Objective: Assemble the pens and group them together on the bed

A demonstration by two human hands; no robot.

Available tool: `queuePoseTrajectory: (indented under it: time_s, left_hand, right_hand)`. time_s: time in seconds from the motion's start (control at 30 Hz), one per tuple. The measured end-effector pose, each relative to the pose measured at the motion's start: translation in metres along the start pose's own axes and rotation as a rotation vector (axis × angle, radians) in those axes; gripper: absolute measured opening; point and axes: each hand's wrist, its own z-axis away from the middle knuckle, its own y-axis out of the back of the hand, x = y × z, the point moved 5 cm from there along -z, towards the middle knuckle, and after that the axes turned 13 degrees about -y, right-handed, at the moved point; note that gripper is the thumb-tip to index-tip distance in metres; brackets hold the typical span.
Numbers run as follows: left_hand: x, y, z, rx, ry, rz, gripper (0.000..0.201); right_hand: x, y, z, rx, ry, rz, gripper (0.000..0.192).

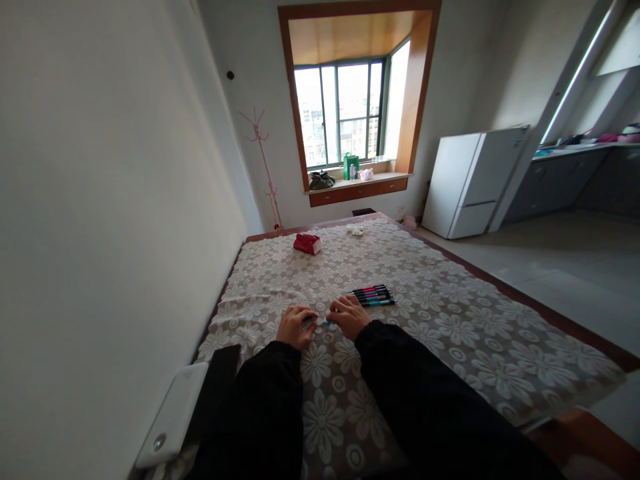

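Over the flower-patterned tablecloth (320, 413), my left hand (296, 327) has its fingers curled around a small greyish, see-through piece (308, 323), too small to name. A short gap to the right, my right hand (349, 316) is closed in a pinch, with a small blue piece (329, 323) at its fingertips. The two hands face each other without touching. Just beyond my right hand lies a row of several pens (373, 295) with black, red and blue barrels, side by side on the cloth.
Farther back on the table are a red tissue pack (307, 244) and some crumpled white tissue (355, 231). A white device (173, 413) and a flat black object (220, 377) lie near the left wall. Beyond stand a pink coat rack (265, 160) and a white fridge (470, 180).
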Motion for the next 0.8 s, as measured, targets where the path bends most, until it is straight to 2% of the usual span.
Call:
queuePoseTrajectory:
  time_s: [0.27,0.47,0.53,0.7,0.8]
  left_hand:
    - [-0.001,-0.003,0.002,0.019,-0.062,0.004,0.027]
    - [-0.001,-0.002,0.003,0.022,-0.052,0.002,0.024]
    - [-0.002,-0.001,0.003,0.026,-0.037,-0.003,0.026]
    - [-0.001,0.004,0.001,0.051,0.026,-0.018,0.032]
    - [-0.002,0.007,0.0,0.088,0.072,-0.032,0.031]
  right_hand:
    - [0.0,0.007,0.001,0.073,0.0,0.008,0.018]
    - [0.013,0.016,0.0,0.142,-0.171,-0.046,0.014]
    - [0.012,0.016,0.0,0.115,-0.156,-0.098,0.013]
    - [-0.005,0.007,0.004,-0.047,0.051,-0.168,0.014]
    - [-0.008,0.002,0.005,-0.087,0.063,-0.174,0.014]
